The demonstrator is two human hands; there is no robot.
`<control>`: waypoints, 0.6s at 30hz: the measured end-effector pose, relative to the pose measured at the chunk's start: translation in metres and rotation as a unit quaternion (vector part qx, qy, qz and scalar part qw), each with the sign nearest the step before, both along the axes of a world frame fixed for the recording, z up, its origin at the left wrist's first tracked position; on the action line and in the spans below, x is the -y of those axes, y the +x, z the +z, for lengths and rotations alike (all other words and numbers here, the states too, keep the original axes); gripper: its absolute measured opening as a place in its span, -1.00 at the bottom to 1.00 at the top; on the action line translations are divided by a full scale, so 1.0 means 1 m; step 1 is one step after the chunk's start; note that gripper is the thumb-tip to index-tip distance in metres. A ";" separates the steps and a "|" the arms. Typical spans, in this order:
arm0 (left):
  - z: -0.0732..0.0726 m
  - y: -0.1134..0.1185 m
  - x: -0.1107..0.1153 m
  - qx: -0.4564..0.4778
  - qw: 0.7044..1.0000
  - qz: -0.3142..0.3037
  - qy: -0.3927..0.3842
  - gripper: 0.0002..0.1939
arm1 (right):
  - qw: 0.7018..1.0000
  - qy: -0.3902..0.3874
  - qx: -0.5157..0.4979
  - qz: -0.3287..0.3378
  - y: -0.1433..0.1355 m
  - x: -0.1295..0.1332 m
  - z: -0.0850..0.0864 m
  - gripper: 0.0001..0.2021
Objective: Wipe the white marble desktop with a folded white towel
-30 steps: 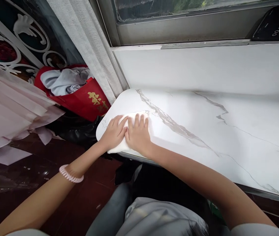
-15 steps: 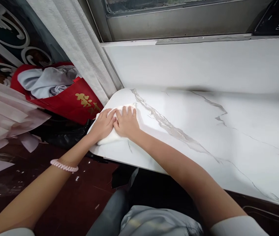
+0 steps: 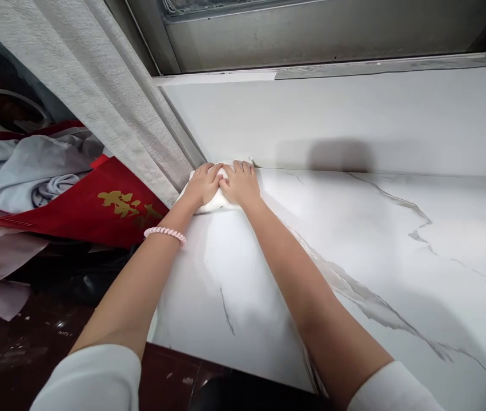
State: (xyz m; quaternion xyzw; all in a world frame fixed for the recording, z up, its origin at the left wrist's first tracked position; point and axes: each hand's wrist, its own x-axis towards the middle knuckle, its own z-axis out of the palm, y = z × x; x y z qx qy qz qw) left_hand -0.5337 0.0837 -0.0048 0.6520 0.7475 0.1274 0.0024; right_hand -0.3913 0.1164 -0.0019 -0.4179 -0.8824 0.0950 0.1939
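Observation:
A white cloth [image 3: 217, 201] lies bunched at the far left corner of the white marble-patterned tabletop [image 3: 234, 268], up against the back panel. My left hand [image 3: 203, 185] rests on the cloth's left part with its fingers extended over it. Beside it, my right hand [image 3: 241, 184] presses on the right part, fingers spread toward the panel. The two thumbs come close together over the cloth. Both palms face down, and neither hand is closed into a grip. Part of the cloth is hidden beneath them. A pink coiled band [image 3: 165, 233] circles my left wrist.
A pale curtain [image 3: 140, 108] hangs right beside the table's left corner. Left of it stands a red bag [image 3: 97, 214] with light grey fabric [image 3: 41, 165] inside. A white back panel [image 3: 294, 123] rises behind the tabletop, below a metal window frame [image 3: 260, 43].
Both hands have moved the cloth away from me, from the table's left end to its far corner by the panel. My view has shifted closer to that corner.

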 end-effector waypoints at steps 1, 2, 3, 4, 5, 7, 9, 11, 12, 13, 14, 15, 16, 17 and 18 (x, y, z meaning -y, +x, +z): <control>-0.001 0.000 -0.006 -0.002 1.000 -0.003 0.002 -0.47 | 1.000 0.003 0.000 -0.003 0.000 -0.005 -0.001 -0.53; -0.001 -0.001 -0.011 -0.003 1.000 -0.006 0.006 -0.48 | 1.000 0.007 -0.002 -0.004 0.000 -0.009 -0.001 -0.54; -0.002 -0.001 -0.014 -0.004 1.000 -0.009 0.011 -0.48 | 1.000 0.011 -0.005 -0.004 0.000 -0.012 -0.002 -0.54; -0.003 -0.002 -0.016 -0.005 1.000 -0.011 0.015 -0.48 | 1.000 0.015 -0.007 -0.002 0.000 -0.014 -0.003 -0.55; -0.004 -0.003 -0.017 -0.005 1.000 -0.013 0.018 -0.48 | 1.000 0.021 -0.009 -0.002 0.000 -0.014 -0.004 -0.55; -0.005 -0.003 -0.015 -0.004 1.000 -0.016 0.022 -0.48 | 1.000 0.029 -0.007 -0.003 0.002 -0.011 -0.005 -0.54; -0.007 -0.001 -0.012 0.000 0.999 -0.021 0.025 -0.48 | 1.000 0.031 0.002 -0.006 0.006 -0.006 -0.005 -0.53; -0.007 0.005 -0.007 0.002 0.999 -0.023 0.024 -0.48 | 1.000 0.027 0.012 -0.009 0.012 0.001 -0.004 -0.52; -0.007 0.009 -0.004 0.002 1.000 -0.021 0.020 -0.48 | 1.000 0.024 0.016 -0.009 0.017 0.005 -0.003 -0.51; -0.007 0.015 0.000 0.000 1.000 -0.018 0.016 -0.48 | 1.000 0.021 0.019 -0.008 0.021 0.009 -0.002 -0.51; -0.007 0.021 0.004 -0.001 1.000 -0.013 0.012 -0.47 | 1.000 0.018 0.022 -0.007 0.027 0.013 -0.002 -0.51; -0.006 0.028 0.009 -0.003 1.000 -0.009 0.009 -0.47 | 1.000 0.016 0.024 -0.006 0.032 0.018 -0.001 -0.51; -0.005 0.035 0.015 -0.004 1.000 -0.005 0.008 -0.47 | 1.000 0.013 0.026 -0.004 0.038 0.023 -0.001 -0.50; -0.005 0.043 0.022 -0.005 1.000 -0.003 0.009 -0.48 | 1.000 0.010 0.027 -0.002 0.045 0.029 0.000 -0.50; -0.004 0.050 0.030 -0.004 1.000 -0.003 0.009 -0.48 | 1.000 0.010 0.028 -0.002 0.051 0.036 0.000 -0.50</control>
